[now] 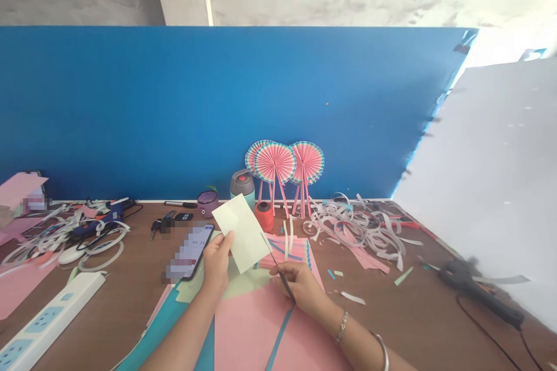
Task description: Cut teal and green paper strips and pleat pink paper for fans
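**Card [240, 231] pinched left, scissors [285, 285] at its right edge**

Nearest you, pink paper [248, 333] lies flat on the tabletop [415, 324], with a blue strip [278, 339] across it. Above that, your left hand [217, 258] is clamped on the card at its near left edge, thumb in front; the pinch probably sits there to leave the right edge free. The card is tilted and lifted clear of the pile, which should give the blades room. Your right hand [300, 288] is wrapped round the scissors, a blade running along that edge; you cannot tell from here whether the blades are apart or together.

Left of the pile, the phone [198, 248] lies face up, its screen readable. The glue gun [478, 293] rests well to the right, seemingly out of your arms' way. Farther off, paper curls [348, 229] lie heaped at right, and the fans [275, 162] stand by the blue board [195, 104], likely leaning on it.
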